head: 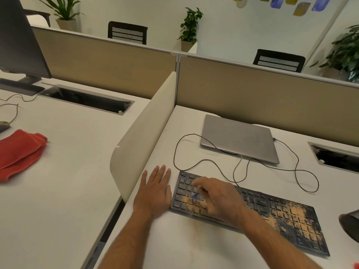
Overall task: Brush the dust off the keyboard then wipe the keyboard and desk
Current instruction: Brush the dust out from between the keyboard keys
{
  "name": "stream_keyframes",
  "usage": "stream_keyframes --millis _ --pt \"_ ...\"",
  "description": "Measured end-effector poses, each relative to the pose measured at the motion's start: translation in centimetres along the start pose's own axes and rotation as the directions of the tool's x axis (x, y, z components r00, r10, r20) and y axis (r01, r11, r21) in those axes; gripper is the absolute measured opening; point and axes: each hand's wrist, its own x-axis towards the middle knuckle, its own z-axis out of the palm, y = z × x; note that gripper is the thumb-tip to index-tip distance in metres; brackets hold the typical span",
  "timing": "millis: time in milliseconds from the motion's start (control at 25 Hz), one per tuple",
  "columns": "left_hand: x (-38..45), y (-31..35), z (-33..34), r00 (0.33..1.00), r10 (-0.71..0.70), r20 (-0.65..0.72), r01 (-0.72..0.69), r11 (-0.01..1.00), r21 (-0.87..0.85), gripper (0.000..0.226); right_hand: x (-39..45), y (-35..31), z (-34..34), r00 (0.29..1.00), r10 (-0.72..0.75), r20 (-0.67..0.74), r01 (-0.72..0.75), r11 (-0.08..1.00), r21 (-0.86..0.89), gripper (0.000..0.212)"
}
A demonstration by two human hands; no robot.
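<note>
- Head view: the keyboard (250, 212) lies on the white desk (184, 245), and I take it as the landmark. Orange-brown dust (291, 212) covers its right part, and a smaller patch sits at its left part.
- The left hand (153, 193) rests flat on the desk, just beside the keyboard's left edge, fingers straight and relaxed, gripping nothing. I judge it is there to stop the keyboard from sliding.
- The right hand (217, 197) is above the left keys, fingers curled and pinching a small blue brush (194, 195), which is blurred. Its tip meets the left dust patch, so the brushing step seems to be in hand.
- Behind the keyboard a closed laptop (239, 138) lies, with the thin cable (209, 162) looping between them.
- Far left of the keyboard, past the divider (143, 133), a red cloth (19, 152) waits on the neighbour desk, probably for the wiping.
</note>
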Motion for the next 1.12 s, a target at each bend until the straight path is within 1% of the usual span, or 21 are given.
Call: stream_keyframes --millis 80,160,240,320,400,480,560,640,720,800,840,920,960,1000,1040,1120 --pt "0.0 0.0 0.0 1.0 0.003 -0.005 -0.003 1.0 -0.002 0.074 0.1 0.1 -0.1 0.999 0.031 -0.015 -0.031 0.999 -0.035 0.051" --pt "0.0 0.0 -0.1 1.0 0.004 0.0 -0.004 1.0 0.005 0.075 -0.2 -0.3 0.2 1.0 -0.001 0.012 0.002 0.998 -0.06 0.054" --pt "0.0 0.0 0.0 1.0 0.002 -0.004 -0.002 1.0 0.006 0.074 -0.3 -0.6 0.4 0.999 -0.033 0.026 0.033 0.999 -0.022 0.046" --pt "0.0 0.0 0.1 1.0 0.002 -0.02 -0.002 1.0 -0.004 0.073 0.1 -0.4 0.4 0.999 -0.016 -0.031 0.017 1.0 0.026 0.041" --pt "0.0 -0.1 0.2 1.0 0.001 -0.016 -0.001 1.0 -0.003 0.073 0.4 -0.3 0.6 1.0 0.0 -0.03 -0.001 1.0 -0.018 0.05" --pt "0.0 -0.1 0.1 1.0 0.004 -0.006 -0.004 1.0 0.009 0.074 0.2 -0.5 1.1 0.999 -0.034 0.008 0.034 0.997 -0.073 0.057" --pt "0.0 0.0 0.0 1.0 0.007 -0.018 -0.007 1.0 0.004 0.074 0.2 -0.7 1.0 0.997 -0.065 0.034 0.066 0.997 -0.035 0.047" --pt "-0.1 0.0 0.0 1.0 0.007 -0.022 -0.008 1.0 -0.005 0.074 0.5 -0.5 0.8 0.999 -0.043 -0.006 0.043 0.999 0.025 0.041" --pt "-0.1 0.0 0.1 1.0 0.008 -0.026 -0.008 1.0 -0.007 0.073 0.7 -0.3 0.8 0.999 -0.032 -0.039 0.031 0.999 -0.03 0.048" --pt "0.0 -0.1 0.2 1.0 0.009 -0.028 -0.009 1.0 -0.012 0.072 0.5 -0.5 1.2 0.998 -0.058 0.003 0.058 0.994 -0.091 0.053" --pt "0.0 -0.1 0.2 1.0 0.007 -0.027 -0.008 1.0 -0.012 0.072 0.4 -0.7 1.2 0.997 -0.078 0.022 0.079 0.993 -0.09 0.05" --pt "0.0 -0.1 0.2 1.0 0.005 -0.03 -0.005 1.0 -0.003 0.072 0.5 -0.8 1.1 0.997 -0.075 0.016 0.075 0.997 -0.014 0.039" --pt "0.0 -0.1 0.2 1.0 0.006 -0.03 -0.006 1.0 0.0 0.072 0.6 -0.6 1.0 0.999 -0.046 -0.018 0.047 0.998 0.038 0.035" --pt "0.0 -0.1 0.3 1.0 0.005 -0.029 -0.005 1.0 0.001 0.072 0.7 -0.5 1.0 0.999 -0.019 -0.05 0.022 0.998 0.058 0.036" --pt "0.0 -0.1 0.3 1.0 0.004 -0.03 -0.005 1.0 -0.002 0.072 0.8 -0.4 1.0 0.998 -0.006 -0.057 0.008 0.999 0.039 0.039" --pt "0.0 -0.2 0.3 1.0 0.006 -0.025 -0.006 1.0 -0.001 0.072 0.8 -0.4 1.2 0.999 -0.038 -0.012 0.038 0.999 -0.034 0.049"
